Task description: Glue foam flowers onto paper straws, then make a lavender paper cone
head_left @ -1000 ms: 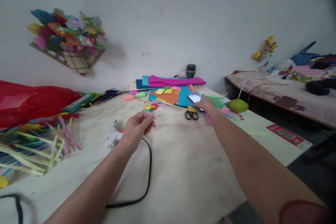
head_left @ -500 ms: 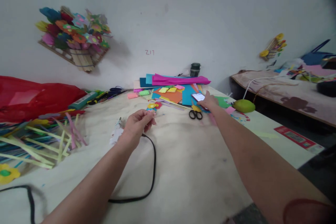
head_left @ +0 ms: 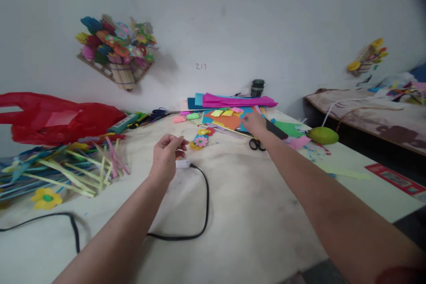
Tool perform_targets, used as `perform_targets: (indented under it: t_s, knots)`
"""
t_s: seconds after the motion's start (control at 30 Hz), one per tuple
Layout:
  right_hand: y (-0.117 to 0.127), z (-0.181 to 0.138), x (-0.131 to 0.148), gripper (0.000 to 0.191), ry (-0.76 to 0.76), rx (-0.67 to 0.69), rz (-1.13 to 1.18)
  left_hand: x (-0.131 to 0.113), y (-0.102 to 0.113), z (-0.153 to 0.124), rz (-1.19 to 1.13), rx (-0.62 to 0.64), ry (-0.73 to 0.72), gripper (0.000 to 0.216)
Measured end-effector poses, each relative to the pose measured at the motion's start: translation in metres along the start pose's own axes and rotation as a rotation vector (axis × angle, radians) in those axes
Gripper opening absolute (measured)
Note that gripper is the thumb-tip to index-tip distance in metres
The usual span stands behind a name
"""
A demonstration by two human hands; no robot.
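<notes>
My left hand (head_left: 167, 153) is held above the table with its fingers curled and the thumb meeting them; whatever may be in the pinch is hidden. Just below its fingertips lies a white device (head_left: 183, 164) with a black cord (head_left: 207, 199), partly covered by the hand. Paper flowers lie a little beyond, among them a pink flower (head_left: 200, 141). Stretched forward, my right hand (head_left: 254, 123) has its fingers folded at the edge of coloured sheets (head_left: 226, 120); their tips cannot be made out. A dark phone (head_left: 277, 129) lies beside that wrist, and black-handled scissors (head_left: 256, 144) rest below it.
Paper strips (head_left: 76, 166), a yellow flower (head_left: 46, 198) and a red bag (head_left: 66, 117) lie at left. Rolled magenta paper (head_left: 239, 100) and a dark jar (head_left: 257, 88) stand along the wall. A green mango (head_left: 322, 135) sits at right, before another table (head_left: 362, 111).
My right hand has left the phone and moved left onto the coloured sheets. The phone's lit screen now looks dark. The view has shifted left, showing more of the strips and bag.
</notes>
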State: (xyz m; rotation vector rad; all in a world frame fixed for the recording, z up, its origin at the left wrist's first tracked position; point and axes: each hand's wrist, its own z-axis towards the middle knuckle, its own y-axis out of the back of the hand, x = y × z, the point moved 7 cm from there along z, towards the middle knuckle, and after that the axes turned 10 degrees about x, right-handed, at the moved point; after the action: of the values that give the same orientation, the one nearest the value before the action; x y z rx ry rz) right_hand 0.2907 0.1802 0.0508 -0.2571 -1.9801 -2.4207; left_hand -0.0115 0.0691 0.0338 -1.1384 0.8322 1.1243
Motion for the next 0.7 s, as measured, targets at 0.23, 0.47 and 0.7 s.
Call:
perform_targets:
  t_s: [0.23,0.47,0.7]
  knots:
    - [-0.03,-0.037,0.106,0.025,0.37,0.08,0.115,-0.003,0.024,-0.013,0.055,-0.126,-0.074,0.023]
    - [-0.045,-0.032,0.087,0.03,0.079,0.053,0.102,0.0,0.038,-0.026,0.306,-0.252,-0.148,0.029]
    - [-0.05,-0.026,0.047,0.037,-0.033,0.083,-0.004,-0.003,0.007,-0.033,0.809,-0.124,-0.314,0.024]
